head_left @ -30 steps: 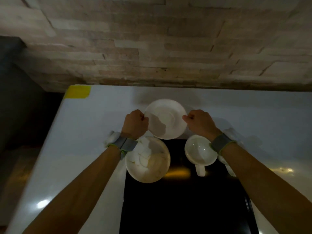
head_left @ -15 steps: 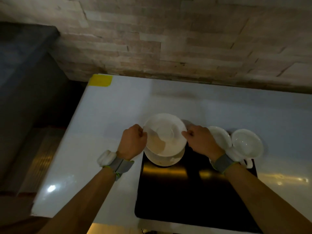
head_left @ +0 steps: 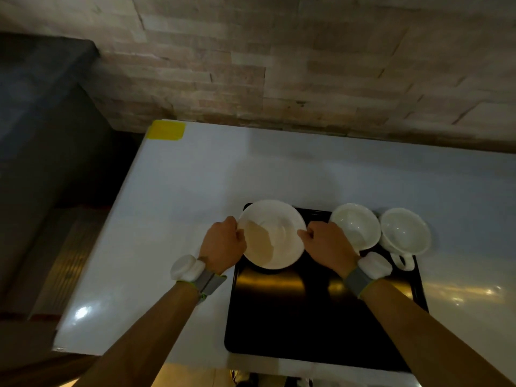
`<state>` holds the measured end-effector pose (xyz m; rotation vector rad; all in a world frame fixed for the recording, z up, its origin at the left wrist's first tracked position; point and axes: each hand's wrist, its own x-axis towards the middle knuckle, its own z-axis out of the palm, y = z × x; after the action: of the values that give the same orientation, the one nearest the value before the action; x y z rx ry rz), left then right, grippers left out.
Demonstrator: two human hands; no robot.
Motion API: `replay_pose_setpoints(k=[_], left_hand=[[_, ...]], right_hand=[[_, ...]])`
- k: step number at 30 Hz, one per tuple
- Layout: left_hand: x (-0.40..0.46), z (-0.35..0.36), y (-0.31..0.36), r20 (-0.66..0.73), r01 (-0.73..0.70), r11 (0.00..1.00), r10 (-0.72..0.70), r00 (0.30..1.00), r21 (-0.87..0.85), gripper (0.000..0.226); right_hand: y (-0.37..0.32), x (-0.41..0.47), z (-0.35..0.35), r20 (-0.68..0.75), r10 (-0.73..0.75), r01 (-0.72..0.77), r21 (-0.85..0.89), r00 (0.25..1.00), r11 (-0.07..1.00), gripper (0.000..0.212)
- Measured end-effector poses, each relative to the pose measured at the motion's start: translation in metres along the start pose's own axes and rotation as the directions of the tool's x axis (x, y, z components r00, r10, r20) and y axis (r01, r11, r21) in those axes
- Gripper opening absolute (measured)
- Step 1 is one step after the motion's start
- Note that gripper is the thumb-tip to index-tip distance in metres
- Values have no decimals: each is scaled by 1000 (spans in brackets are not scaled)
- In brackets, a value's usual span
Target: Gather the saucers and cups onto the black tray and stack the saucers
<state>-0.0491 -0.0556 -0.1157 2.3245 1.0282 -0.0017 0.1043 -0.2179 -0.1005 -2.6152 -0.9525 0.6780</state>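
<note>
- The left hand (head_left: 223, 244) is curled into a loose fist and pinches the rim of the top saucer (head_left: 272, 234) at its 9 o'clock edge.
- The right hand (head_left: 328, 247) is likewise curled, with its fingertips on the same rim at the 3 o'clock edge, so both hands grasp this one saucer between them.
- That saucer sits over the 11 o'clock corner of the black tray (head_left: 307, 317), its far rim reaching just past the tray's far edge; whether a second saucer lies directly beneath it cannot be told, only a dark shadow line shows under its near rim.
- Two white cups stand upright along the tray's far edge at about 1 o'clock: the nearer cup (head_left: 356, 226) is just beside the right hand, and the outer cup (head_left: 405, 230) touches or nearly touches it, with its handle pointing toward 6 o'clock.
- The tray rests on a white counter (head_left: 181, 219), pushed toward the counter's near edge.
- A yellow tape patch (head_left: 166, 129) marks the counter's far-left corner, at 11 o'clock from the tray, well apart from it.
- A stone-tile wall (head_left: 279, 65) runs behind the counter at 12 o'clock.
- Each wrist wears a grey band with a white pod.
</note>
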Motion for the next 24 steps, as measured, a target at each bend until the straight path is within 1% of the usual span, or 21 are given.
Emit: replay_pose_setpoints(k=[4, 7, 12, 17, 21, 22, 23, 24], left_hand=[[1, 3, 0, 17, 12, 1000, -13, 1000, 25, 24], [1, 4, 1, 21, 14, 999, -14, 1000, 33, 25], [2, 4, 2, 22, 17, 998, -19, 1000, 68, 26], [4, -2, 2, 69, 19, 998, -23, 997, 52, 29], [-1, -20, 7, 32, -27, 997, 25, 999, 66, 30], [0, -26, 10, -3, -57, 996, 57, 998, 68, 30], [-1, -30, 12, -9, -70, 997, 71, 997, 45, 31], [2, -38, 19, -24, -114, 993, 114, 993, -2, 33]], right_hand=[[-2, 0, -1, 21, -8, 9, -51, 1000, 999, 35], [-3, 1, -2, 33, -8, 10, -64, 999, 998, 34], [-2, 3, -2, 35, -6, 9, -81, 999, 997, 34], [-2, 3, -4, 53, 15, -9, -108, 998, 994, 40], [0, -4, -14, 45, 12, -10, -45, 999, 999, 43], [2, -5, -21, 30, 5, -4, -14, 1000, 1000, 44], [4, -5, -23, 38, 2, -3, 37, 999, 999, 44], [4, -7, -31, 18, -24, 22, 105, 1000, 994, 45]])
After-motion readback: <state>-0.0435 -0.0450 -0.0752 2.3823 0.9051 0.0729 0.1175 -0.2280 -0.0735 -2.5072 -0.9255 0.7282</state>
